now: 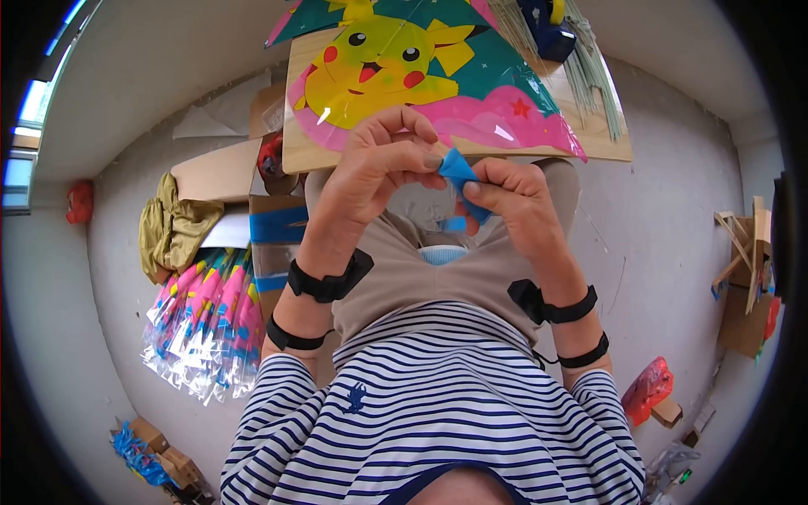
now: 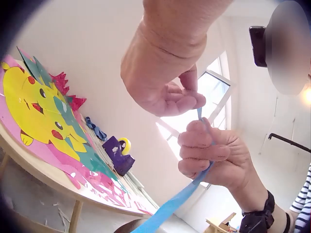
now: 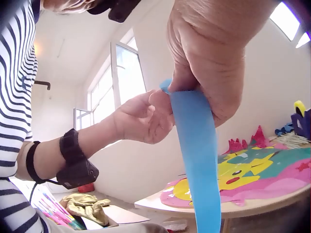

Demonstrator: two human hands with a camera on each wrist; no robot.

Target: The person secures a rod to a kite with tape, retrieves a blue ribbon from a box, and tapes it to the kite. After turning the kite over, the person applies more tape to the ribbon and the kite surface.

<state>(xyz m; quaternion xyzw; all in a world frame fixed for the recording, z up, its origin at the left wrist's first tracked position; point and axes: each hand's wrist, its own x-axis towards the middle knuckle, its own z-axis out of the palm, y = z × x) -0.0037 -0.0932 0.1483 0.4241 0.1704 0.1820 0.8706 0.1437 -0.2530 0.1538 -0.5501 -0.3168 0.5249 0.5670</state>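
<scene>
At left, the olive cloth [image 1: 172,220] lies by the wrapped kites [image 1: 202,324]. The left hand [image 1: 374,164] pinches the blue strip's tip between fingers and thumb. The Pikachu kite [image 1: 379,71] rests on the counter [image 1: 621,151] beyond. The right hand [image 1: 522,202] grips the blue strip [image 1: 459,168] lower down, fingers curled.

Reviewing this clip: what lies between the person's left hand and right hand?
A short stretch of the blue strip, spanning from the left hand to the right hand; the head view shows it.
</scene>
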